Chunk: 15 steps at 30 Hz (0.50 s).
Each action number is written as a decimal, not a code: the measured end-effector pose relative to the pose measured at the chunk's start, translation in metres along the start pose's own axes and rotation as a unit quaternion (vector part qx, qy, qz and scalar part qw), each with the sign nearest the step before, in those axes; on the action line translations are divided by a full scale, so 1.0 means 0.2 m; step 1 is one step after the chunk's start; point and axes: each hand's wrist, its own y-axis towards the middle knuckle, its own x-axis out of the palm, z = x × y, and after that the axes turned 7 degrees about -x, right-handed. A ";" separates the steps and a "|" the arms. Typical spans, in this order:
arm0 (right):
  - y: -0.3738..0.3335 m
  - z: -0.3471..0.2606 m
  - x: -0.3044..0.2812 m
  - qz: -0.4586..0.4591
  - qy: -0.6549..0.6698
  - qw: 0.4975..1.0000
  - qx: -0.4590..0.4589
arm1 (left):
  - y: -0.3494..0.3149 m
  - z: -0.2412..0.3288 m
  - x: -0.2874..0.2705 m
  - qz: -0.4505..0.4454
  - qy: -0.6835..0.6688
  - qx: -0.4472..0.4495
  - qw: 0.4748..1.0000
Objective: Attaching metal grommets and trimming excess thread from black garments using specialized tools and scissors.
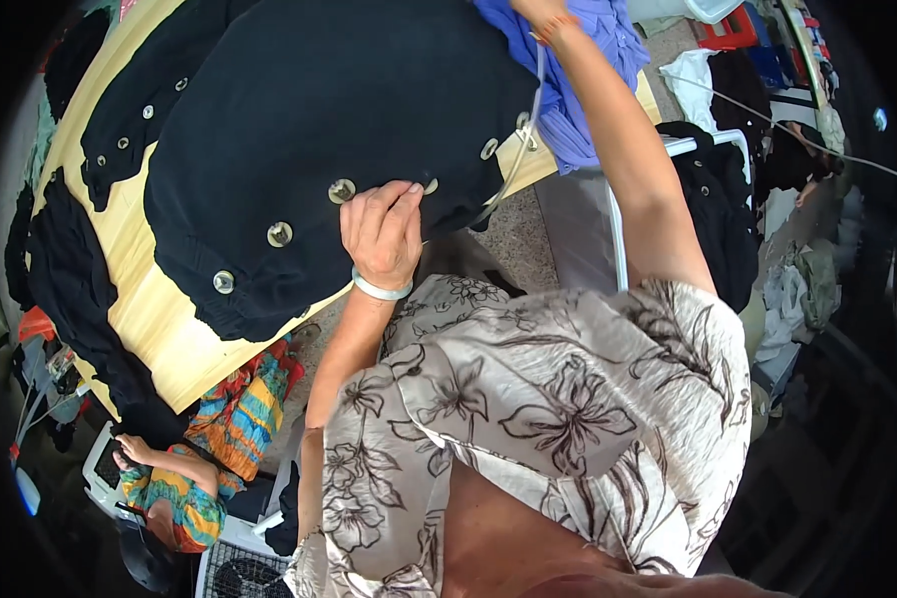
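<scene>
A black garment with several large shiny buttons lies spread over the wooden table. My left hand, with a pale bangle at its wrist, is at the garment's near edge. Its fingers are bent together on the cloth between a round button and another button. My right hand reaches to the top edge of the view, beside a purple cloth; its fingers are cut off there. A pale cord hangs down from near that hand, over the garment's right end.
More black clothing lies on the table at the left, some hanging over its edge. A grey bin stands to the right, with black clothes beside it. At lower left sits another person in bright patterned clothes.
</scene>
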 end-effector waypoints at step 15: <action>-0.87 -0.42 -0.51 -0.031 -0.283 0.959 0.006 | 0.01 0.07 0.01 -0.015 0.045 -0.060 0.997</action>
